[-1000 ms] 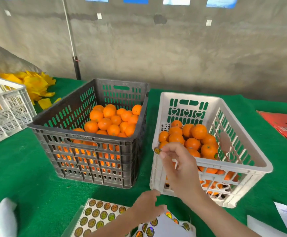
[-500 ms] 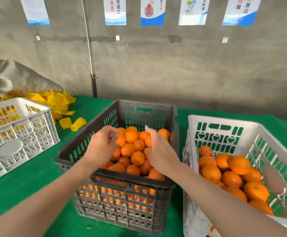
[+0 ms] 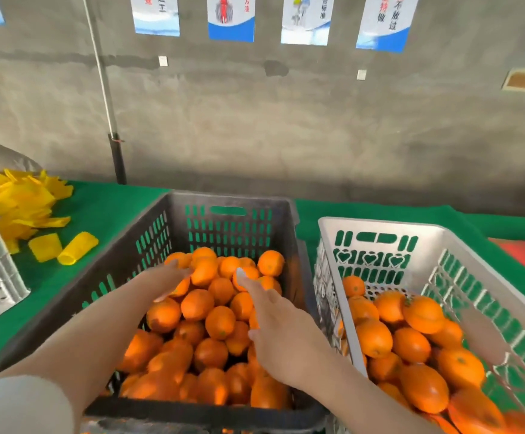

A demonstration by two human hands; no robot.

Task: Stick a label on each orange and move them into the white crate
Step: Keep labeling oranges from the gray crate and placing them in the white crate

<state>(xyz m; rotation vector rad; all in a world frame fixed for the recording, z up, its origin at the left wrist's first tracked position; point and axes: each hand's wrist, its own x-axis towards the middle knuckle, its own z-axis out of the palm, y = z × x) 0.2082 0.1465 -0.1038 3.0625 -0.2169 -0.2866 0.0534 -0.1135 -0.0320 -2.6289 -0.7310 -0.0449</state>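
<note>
Oranges (image 3: 220, 322), round and glossy, fill the dark grey slotted plastic crate (image 3: 230, 200) beneath my left hand (image 3: 165, 281) and right hand (image 3: 281, 330), both with fingers outstretched, gripping nothing.

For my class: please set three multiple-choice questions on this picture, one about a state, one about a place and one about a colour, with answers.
1. The white crate on the right is:
A. empty
B. partly filled with oranges
C. upside down

2. Where are the left hand and the right hand?
A. Over the fruit in the dark grey crate
B. Inside the white crate
C. On the yellow pile

3. What colour is the cloth on the table?
A. Red
B. Green
C. Blue

Answers:
1 B: fruit covers its floor but lies below the rim.
2 A: both arms reach into the dark grey crate, fingers straight above the fruit.
3 B: the cloth shows green around both crates.
</note>
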